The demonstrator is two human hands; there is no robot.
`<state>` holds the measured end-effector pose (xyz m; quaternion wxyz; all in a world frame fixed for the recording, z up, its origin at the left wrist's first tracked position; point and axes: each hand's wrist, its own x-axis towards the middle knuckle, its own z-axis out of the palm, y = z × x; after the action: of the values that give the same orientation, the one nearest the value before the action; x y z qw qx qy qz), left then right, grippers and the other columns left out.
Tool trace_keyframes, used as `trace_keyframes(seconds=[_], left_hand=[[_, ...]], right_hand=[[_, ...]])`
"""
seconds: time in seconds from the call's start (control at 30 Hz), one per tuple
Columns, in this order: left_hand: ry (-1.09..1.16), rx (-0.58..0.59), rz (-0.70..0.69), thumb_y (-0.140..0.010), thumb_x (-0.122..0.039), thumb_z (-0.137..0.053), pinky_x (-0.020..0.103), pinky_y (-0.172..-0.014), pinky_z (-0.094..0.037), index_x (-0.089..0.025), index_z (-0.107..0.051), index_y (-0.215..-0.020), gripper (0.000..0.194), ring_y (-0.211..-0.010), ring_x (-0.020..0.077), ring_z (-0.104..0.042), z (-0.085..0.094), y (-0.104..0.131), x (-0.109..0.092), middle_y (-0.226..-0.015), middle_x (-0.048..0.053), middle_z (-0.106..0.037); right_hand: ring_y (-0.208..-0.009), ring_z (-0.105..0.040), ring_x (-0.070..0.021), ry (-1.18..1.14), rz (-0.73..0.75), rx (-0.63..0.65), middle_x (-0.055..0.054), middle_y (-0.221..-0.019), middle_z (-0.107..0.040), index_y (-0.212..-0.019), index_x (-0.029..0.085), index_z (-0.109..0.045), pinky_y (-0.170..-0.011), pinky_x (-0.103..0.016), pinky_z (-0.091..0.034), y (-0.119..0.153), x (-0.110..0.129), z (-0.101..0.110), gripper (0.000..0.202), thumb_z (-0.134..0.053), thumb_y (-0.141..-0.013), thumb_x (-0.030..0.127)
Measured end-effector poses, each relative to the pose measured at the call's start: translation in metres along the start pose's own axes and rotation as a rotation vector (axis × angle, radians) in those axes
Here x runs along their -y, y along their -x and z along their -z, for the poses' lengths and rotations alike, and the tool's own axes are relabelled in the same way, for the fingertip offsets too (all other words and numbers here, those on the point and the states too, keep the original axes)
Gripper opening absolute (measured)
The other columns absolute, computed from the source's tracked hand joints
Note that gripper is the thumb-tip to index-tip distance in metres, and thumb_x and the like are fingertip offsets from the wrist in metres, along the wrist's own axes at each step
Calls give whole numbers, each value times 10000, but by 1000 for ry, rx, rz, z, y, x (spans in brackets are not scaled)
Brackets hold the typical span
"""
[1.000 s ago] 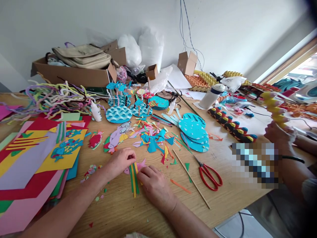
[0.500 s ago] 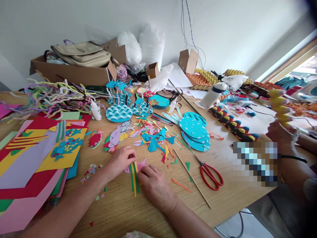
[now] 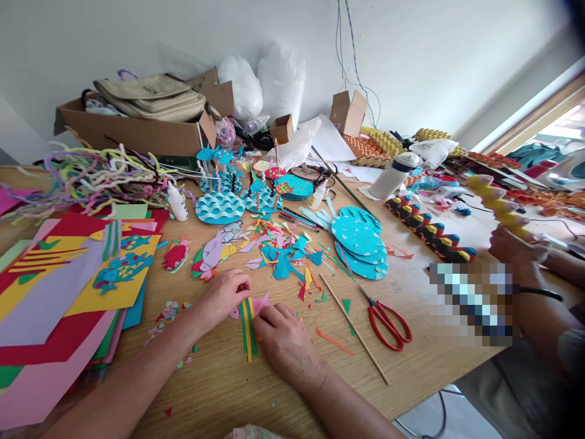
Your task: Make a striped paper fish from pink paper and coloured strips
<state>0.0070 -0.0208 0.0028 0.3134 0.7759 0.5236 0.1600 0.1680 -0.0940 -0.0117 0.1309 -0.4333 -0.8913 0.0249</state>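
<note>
Item inspected: a set of green and yellow paper strips (image 3: 248, 332), lying side by side across a pink paper fish (image 3: 261, 302) on the wooden surface (image 3: 205, 399), low in the view and just to the 7 o'clock side of its centre. The fish shows on both sides of the strips.

Left hand (image 3: 231, 289): at 11 o'clock of the strips, thumb and fingertips pressed together, apparently pinching their upper ends. Right hand (image 3: 286, 338): at 3 o'clock, fingers curled down beside the strips and over part of the fish; whether they grip anything cannot be determined.

Handling assessment: the strips look very light, thin and limp, liable to skew, crease or tear, with little slip against dry fingertips. The fish appears somewhat stiffer, its narrow tail being the likely weak point. Recommended hold: a light pinch at the strips' upper ends, with a flat fingertip steadying the fish's body. The lower ends, at 6 o'clock, lie free and could fan apart.

Nearby: wooden stick (image 3: 354, 329) and red-handled scissors (image 3: 375, 306), both towards 3 o'clock, clear of both hands.
</note>
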Motion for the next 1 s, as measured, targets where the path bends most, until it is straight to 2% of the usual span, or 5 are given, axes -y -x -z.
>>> trace_keyframes(seconds=[0.5, 1.0], left_hand=[[-31, -13, -27, -703, -129, -491, 260, -597, -344, -200, -524, -590, 137, -676, 158, -507, -3, 0, 3, -661, -14, -532], [-61, -13, -40, -692, -102, -479, 254, -593, -340, -201, -488, -625, 120, -679, 161, -504, -6, -1, 3, -670, -17, -523]], right_hand=[[-724, -454, -163, 13, 6, -18, -27, -785, -555, -798, 185, -557, -633, -272, -368, 1, 1, -1, 72, -518, -812, 126], [-779, -464, -170, -1, -4, 45, -27, -835, -559, -806, 176, -556, -673, -280, -376, 2, 3, 2, 46, -530, -815, 139]])
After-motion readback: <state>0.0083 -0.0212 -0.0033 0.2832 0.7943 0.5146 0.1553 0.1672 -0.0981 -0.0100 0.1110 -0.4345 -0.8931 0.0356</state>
